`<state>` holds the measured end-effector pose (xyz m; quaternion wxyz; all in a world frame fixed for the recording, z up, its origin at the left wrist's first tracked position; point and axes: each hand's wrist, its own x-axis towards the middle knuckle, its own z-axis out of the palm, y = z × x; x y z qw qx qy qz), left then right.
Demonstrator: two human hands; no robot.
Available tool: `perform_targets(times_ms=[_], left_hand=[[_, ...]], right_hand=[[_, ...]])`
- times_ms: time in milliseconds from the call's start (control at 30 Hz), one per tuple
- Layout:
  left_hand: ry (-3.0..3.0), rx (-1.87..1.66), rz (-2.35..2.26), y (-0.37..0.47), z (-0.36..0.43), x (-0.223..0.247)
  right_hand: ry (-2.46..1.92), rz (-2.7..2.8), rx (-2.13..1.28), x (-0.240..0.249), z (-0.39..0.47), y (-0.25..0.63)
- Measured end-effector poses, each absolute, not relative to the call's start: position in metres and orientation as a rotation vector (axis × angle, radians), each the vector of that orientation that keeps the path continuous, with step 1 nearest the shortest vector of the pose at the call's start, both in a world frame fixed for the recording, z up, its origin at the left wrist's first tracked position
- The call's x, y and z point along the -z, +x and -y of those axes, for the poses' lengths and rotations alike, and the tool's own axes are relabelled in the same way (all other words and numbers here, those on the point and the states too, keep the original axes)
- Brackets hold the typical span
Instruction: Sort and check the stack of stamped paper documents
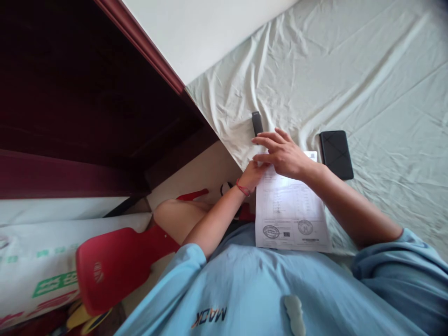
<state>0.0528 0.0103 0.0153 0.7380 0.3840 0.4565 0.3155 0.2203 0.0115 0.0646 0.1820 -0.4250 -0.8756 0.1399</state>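
A printed paper document [290, 210] with two oval stamps lies in front of me, its near edge against my shirt. At its far left edge, my left hand [255, 173] grips the paper; its fingertips are partly hidden beneath my other hand. My right hand [285, 154] passes over the top of the sheet with its fingers stretched out and apart. Its fingertips lie close to a small black oblong object [257, 123], whose near end they partly cover. I cannot make out what kind of object that is.
A wrinkled pale cloth [392, 107] covers the surface. On it, right of the paper, lies a black rectangular case or phone [336, 155]. Dark red furniture [115, 140] rises at left. Below it are a red plastic chair [115, 266] and a white printed sack [38, 261].
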Motion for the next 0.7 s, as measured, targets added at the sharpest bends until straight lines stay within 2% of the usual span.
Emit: perform_targets(times_ms=[233,367,500,700], left_hand=[[0.923,-0.605,-1.052,0.049,-0.008,-0.017],[0.950,-0.619,-1.041,0.046,-0.009,-0.013],[0.924,-0.676,-1.057,0.048,-0.013,-0.005],[0.815,-0.693,-1.108,0.048,-0.021,0.001]], right_hand=[[-1.219,2.356,-0.449,-0.063,-0.014,0.222],[-1.468,2.185,-0.474,-0.058,-0.018,0.230],[-1.627,2.241,-0.585,-0.049,-0.025,0.240],[-1.641,2.260,-0.735,-0.045,-0.043,0.245]])
